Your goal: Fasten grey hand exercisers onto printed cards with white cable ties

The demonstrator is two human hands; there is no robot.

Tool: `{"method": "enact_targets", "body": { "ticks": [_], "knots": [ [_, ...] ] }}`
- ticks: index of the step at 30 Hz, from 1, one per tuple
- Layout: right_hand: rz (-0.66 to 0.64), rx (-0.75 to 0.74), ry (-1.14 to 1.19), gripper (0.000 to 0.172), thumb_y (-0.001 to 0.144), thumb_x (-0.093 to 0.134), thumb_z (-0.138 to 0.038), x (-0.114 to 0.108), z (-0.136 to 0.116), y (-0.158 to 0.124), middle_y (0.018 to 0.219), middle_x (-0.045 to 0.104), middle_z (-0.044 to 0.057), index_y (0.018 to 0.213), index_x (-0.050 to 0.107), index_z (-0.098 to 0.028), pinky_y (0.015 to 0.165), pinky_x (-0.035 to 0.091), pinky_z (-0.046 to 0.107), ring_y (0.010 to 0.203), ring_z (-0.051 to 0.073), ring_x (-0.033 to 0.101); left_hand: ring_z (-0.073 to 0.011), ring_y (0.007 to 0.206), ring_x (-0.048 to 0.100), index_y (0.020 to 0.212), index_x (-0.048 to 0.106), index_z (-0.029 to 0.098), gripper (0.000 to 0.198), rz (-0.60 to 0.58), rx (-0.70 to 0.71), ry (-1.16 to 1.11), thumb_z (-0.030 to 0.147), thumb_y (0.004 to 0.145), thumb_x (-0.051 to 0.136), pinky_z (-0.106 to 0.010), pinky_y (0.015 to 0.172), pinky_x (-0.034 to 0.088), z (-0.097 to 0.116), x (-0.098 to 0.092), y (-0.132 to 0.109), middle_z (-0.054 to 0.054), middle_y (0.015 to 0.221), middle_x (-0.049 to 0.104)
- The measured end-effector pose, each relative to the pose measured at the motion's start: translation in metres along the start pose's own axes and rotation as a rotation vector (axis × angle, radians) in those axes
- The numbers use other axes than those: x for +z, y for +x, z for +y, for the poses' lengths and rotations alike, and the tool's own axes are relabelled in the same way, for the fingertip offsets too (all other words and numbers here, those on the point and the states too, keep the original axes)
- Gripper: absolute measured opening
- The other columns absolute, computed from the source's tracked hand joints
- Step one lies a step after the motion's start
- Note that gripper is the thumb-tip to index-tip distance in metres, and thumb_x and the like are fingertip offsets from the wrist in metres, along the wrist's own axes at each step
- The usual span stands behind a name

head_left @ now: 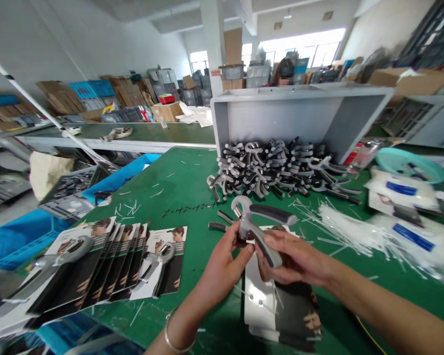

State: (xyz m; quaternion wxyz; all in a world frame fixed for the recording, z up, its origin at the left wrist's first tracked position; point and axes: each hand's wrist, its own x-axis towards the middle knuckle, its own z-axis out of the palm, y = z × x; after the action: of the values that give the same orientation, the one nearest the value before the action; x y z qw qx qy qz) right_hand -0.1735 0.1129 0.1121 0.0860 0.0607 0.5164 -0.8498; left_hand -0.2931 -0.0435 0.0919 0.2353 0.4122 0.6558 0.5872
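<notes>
Both of my hands are on one grey-and-black hand grip strengthener (273,214), raised over the green table with its coil spring uppermost. My left hand (222,264) pinches it below the spring. Around the lower handle, my right hand (299,256) has its fingers closed. Beneath my hands lies a stack of printed cards (294,315), partly covered by them, with thin white zip ties across it. To the left, fanned cards (107,268) carry more grip strengtheners (157,266). A heap of loose grip strengtheners (266,170) spills out beyond my hands.
A grey bin (277,118) lies on its side behind the heap. On the right are loose white zip ties (346,229), plastic packs (414,236) and a turquoise basin (410,165). Blue crates (25,239) stand left of the table. Another person (283,73) is behind the bin.
</notes>
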Motion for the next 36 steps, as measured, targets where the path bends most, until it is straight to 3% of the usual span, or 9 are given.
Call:
{"method": "enact_targets", "body": {
  "ticks": [4,8,10,17,21,24,27,30,36],
  "knots": [
    [-0.01,0.059,0.051,0.041,0.093,0.054,-0.056,0.019,0.036,-0.032,0.055,0.062,-0.002,0.102,0.056,-0.016,0.028,0.023,0.014,0.029,0.004,0.035,-0.0215,0.108,0.063,0.127,0.056,0.023,0.033,0.004,-0.01,0.211,0.036,0.098,0.049,-0.034,0.097,0.048,0.004,0.0,-0.017,-0.006,0.121,0.067],
    [0.326,-0.027,0.058,0.043,0.098,0.046,-0.053,0.008,0.057,-0.069,0.078,0.07,0.006,0.118,0.056,-0.016,0.028,0.026,0.014,0.033,0.004,0.046,-0.023,0.112,0.061,0.128,0.056,0.025,0.033,-0.178,0.002,0.438,0.036,0.098,0.048,-0.036,0.1,0.045,-0.005,-0.022,-0.024,-0.006,0.126,0.065],
    [0.434,-0.07,0.035,0.04,0.097,0.047,-0.052,0.003,0.062,-0.08,0.082,0.07,0.006,0.118,0.054,-0.018,0.03,0.029,0.014,0.036,0.005,0.049,-0.0241,0.115,0.06,0.128,0.058,0.025,0.033,-0.282,0.03,0.514,0.037,0.097,0.05,-0.038,0.102,0.043,-0.008,-0.027,-0.014,-0.006,0.126,0.065],
    [0.493,-0.048,-0.246,0.04,0.092,0.056,-0.053,0.001,0.06,-0.089,0.081,0.068,0.0,0.115,0.046,-0.022,0.035,0.036,0.019,0.036,0.007,0.05,-0.0213,0.098,0.061,0.111,0.069,0.021,0.025,-0.41,0.22,0.531,0.035,0.092,0.06,-0.034,0.092,0.046,-0.02,-0.007,0.031,-0.007,0.102,0.067],
    [0.652,0.097,-0.621,0.039,0.093,0.051,-0.055,-0.007,0.078,-0.104,0.069,0.065,0.0,0.115,0.052,-0.023,0.041,0.041,0.027,0.044,0.015,0.055,-0.0232,0.105,0.058,0.112,0.068,0.022,0.027,-0.529,0.219,0.578,0.038,0.091,0.061,-0.037,0.095,0.044,-0.03,-0.004,0.015,-0.007,0.107,0.066],
    [0.892,0.006,-1.062,0.031,0.093,0.054,-0.048,-0.01,0.091,-0.113,0.083,0.067,0.006,0.115,0.057,-0.025,0.065,0.05,0.037,0.072,0.024,0.065,-0.0229,0.112,0.054,0.119,0.064,0.023,0.029,-0.454,0.223,0.569,0.036,0.096,0.052,-0.04,0.103,0.039,-0.029,-0.005,0.008,-0.007,0.115,0.065],
    [0.751,-0.176,-1.244,0.026,0.094,0.056,-0.036,-0.002,0.094,-0.107,0.107,0.066,0.008,0.119,0.059,-0.028,0.086,0.048,0.042,0.099,0.027,0.061,-0.022,0.108,0.054,0.119,0.065,0.021,0.029,-0.4,0.276,0.604,0.027,0.1,0.044,-0.039,0.101,0.039,-0.025,0.001,0.017,-0.008,0.11,0.065],
    [0.538,-0.253,-1.262,0.016,0.097,0.053,-0.028,0.012,0.094,-0.09,0.104,0.065,0.006,0.11,0.063,-0.028,0.087,0.047,0.038,0.1,0.024,0.058,-0.0219,0.104,0.054,0.12,0.066,0.023,0.031,-0.532,0.364,0.679,0.017,0.097,0.046,-0.037,0.094,0.042,-0.023,0.014,0.03,-0.008,0.11,0.064],
    [0.679,-0.377,-1.15,0.009,0.097,0.055,-0.025,0.014,0.096,-0.062,0.093,0.063,0.004,0.091,0.062,-0.023,0.085,0.044,0.037,0.094,0.022,0.056,-0.0232,0.102,0.052,0.106,0.068,0.02,0.021,-0.591,0.441,0.863,0.02,0.096,0.05,-0.038,0.091,0.039,-0.022,0.032,0.032,-0.008,0.106,0.063]
  ]
}}
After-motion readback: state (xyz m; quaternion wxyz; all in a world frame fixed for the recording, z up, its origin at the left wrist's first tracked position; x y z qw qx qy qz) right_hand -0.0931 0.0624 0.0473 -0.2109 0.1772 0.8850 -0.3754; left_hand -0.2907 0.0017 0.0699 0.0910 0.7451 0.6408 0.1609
